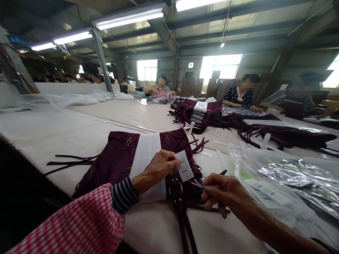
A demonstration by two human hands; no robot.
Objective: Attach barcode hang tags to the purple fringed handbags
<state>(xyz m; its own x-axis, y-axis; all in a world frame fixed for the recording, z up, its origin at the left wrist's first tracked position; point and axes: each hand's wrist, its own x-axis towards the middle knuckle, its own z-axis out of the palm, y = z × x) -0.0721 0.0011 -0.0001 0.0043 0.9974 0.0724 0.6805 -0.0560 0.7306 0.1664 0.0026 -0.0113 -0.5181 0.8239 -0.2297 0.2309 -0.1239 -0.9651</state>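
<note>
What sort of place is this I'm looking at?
Likely a bag factory or workshop floor: a stack of purple bags, co-workers along the long pale table, and fluorescent lights under a beamed roof.

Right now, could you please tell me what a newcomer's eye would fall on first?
Probably the dark purple bag in front of the person, with a white band across its middle. Over it, the left hand holds a white tag. Crinkled silver film gleams on the table at far right.

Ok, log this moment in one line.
left hand: pinching white tag | right hand: near tag, grip unclear | purple bag: on table
</note>
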